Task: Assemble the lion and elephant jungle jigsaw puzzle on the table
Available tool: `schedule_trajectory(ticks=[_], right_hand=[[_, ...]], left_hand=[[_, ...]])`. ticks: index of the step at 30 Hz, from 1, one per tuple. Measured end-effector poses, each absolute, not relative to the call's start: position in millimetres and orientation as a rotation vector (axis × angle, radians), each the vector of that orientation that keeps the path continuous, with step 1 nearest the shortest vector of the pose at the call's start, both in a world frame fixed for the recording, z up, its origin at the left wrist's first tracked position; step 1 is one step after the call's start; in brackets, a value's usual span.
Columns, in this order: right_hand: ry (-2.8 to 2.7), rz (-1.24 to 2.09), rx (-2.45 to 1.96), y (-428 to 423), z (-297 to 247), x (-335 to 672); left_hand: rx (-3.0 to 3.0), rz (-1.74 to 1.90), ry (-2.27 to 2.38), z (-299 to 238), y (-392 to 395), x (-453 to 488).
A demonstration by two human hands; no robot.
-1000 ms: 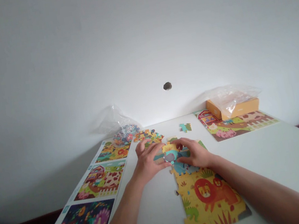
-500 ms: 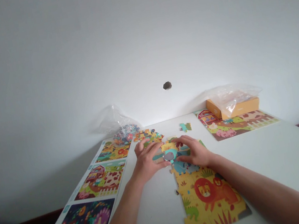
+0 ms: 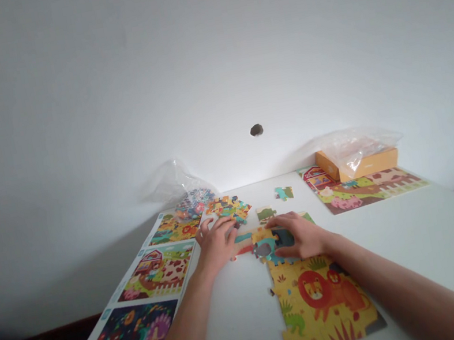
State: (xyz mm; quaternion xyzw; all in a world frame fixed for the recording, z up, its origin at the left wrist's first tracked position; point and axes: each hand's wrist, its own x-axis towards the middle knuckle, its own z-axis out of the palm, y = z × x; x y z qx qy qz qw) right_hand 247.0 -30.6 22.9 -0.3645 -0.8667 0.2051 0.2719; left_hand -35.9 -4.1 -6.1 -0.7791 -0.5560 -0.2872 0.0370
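My right hand (image 3: 302,234) pinches a joined jigsaw section (image 3: 264,244) with a teal and grey animal on yellow, at the top edge of the partly assembled jigsaw puzzle (image 3: 320,300). That puzzle lies flat on the white table and shows an orange lion with a cub. My left hand (image 3: 217,245) is apart from the section, fingers spread and curved over the table. Beside its thumb lies a blue and red jigsaw piece (image 3: 243,244). Just beyond its fingertips is the pile of loose puzzle pieces (image 3: 229,207). The right fingers partly cover the puzzle's upper part.
A green tree piece (image 3: 266,214) and a teal piece (image 3: 284,193) lie farther back. Picture sheets (image 3: 157,271) line the left edge, with a plastic bag of pieces (image 3: 193,202) behind them. At right, an orange box (image 3: 366,164) under plastic sits on a farm picture (image 3: 346,196).
My left hand has let go of the teal and grey section and moved left, toward the loose pieces. My right hand stays on the section, which has shifted slightly nearer.
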Motion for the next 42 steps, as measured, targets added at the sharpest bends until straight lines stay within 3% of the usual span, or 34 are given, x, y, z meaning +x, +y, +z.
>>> schedule_trajectory(ticks=[8, 15, 21, 33, 42], right_hand=[[-2.282, 0.481, -1.097, -25, 24, 250], [-1.687, 0.07, -1.926, 3, 5, 275], [-1.598, 0.001, -2.18, 1, 6, 278], [-1.91, 0.027, -1.861, 7, -5, 275], [-2.028, 0.12, -1.889, 52, 5, 276]], left_hand=[[-2.362, -0.834, -1.816, -4, -5, -36], [-2.287, -0.822, -1.875, -2, -7, -34], [-2.288, -0.818, -1.86, -2, -8, -33], [-2.254, -0.827, -1.856, -3, -9, -32], [-2.258, -0.808, -1.913, -2, -9, -30]])
